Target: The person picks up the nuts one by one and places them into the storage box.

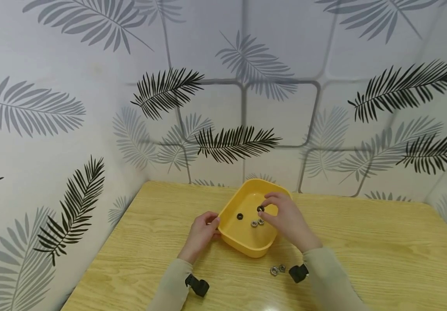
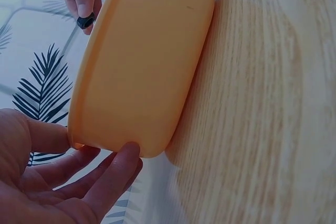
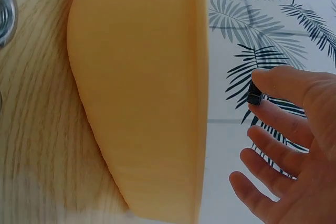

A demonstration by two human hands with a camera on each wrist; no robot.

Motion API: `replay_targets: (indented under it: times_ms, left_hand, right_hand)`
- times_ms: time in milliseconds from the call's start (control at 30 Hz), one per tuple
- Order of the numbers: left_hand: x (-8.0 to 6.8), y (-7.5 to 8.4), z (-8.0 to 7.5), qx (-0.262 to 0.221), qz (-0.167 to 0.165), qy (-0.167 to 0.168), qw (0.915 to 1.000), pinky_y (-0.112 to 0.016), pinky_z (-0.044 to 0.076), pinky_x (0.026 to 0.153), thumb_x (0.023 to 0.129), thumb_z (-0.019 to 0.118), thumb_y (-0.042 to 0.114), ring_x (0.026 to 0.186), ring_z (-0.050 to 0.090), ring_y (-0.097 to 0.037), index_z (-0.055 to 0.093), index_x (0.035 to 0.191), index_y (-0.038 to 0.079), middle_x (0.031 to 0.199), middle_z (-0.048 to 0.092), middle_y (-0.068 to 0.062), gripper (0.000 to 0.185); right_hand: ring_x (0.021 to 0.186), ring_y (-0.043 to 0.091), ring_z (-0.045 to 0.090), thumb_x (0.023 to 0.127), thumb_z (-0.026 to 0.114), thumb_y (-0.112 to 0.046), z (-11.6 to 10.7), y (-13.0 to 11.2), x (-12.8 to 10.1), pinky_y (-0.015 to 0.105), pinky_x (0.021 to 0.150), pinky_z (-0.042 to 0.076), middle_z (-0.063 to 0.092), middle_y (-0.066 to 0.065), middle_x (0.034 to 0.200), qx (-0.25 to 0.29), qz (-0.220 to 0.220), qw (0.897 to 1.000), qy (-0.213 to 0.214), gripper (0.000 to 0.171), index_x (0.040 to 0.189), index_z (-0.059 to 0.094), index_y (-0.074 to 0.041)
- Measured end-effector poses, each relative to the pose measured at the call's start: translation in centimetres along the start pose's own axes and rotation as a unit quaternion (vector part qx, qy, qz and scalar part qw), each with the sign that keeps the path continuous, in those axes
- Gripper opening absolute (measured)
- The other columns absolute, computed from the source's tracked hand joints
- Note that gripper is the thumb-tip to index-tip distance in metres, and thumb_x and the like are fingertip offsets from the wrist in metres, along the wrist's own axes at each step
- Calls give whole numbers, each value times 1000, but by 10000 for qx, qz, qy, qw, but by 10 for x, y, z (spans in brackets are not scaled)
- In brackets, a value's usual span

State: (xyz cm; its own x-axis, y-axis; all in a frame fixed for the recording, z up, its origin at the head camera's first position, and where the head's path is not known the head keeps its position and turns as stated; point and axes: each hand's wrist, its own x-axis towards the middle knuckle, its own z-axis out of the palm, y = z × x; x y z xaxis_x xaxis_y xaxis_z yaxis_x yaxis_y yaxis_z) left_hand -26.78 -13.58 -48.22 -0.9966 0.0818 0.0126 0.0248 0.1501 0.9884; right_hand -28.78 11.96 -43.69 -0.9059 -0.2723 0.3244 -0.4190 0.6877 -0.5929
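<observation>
A yellow plastic bin (image 1: 243,246) stands on the table. My left hand (image 1: 202,233) grips its left corner; in the left wrist view the thumb lies at the rim and the fingertips against the outer wall. Between thumb and index finger, my right hand (image 1: 285,218) pinches a black nut (image 3: 254,94) above the bin, its other fingers spread. Inside the bin lie another black nut (image 1: 240,216) and two silver nuts, one of them (image 1: 254,223) just left of the other (image 1: 261,222).
Two silver nuts, a larger one (image 1: 274,271) and one beside it (image 1: 282,268), lie on the wooden table (image 1: 383,250) in front of the bin, near the right wrist. A leaf-patterned wall (image 1: 278,116) rises behind the table's far edge.
</observation>
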Motion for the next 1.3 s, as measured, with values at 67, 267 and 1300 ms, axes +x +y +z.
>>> replay_targets:
  times_ms: [67,267,1300]
  left_hand:
    - [-1,1,0,-30,-12,-1,10000,-49,56,81,104,49,10,94,65,-37,56,123,-10,114,57,-28,29]
    - [-11,21,0,-64,-14,-77,9999,-54,54,84,103,47,5,99,61,-46,54,122,-15,113,56,-33,29]
    - [-8,17,0,-80,-34,-55,9999,-55,54,84,103,48,6,95,63,-44,55,122,-14,111,57,-31,28]
  right_hand:
    - [126,36,47,87,76,-25,3,-1,1,53,102,41,57,11,131,26,15,10000,-79,19,98,71,-11]
    - [127,37,45,86,77,-24,9,-4,2,54,103,40,57,12,131,-48,62,9998,-207,16,96,71,-11]
    - [109,29,54,83,80,-25,49,-13,8,45,92,47,63,7,119,-772,-292,9949,-579,15,90,72,-14]
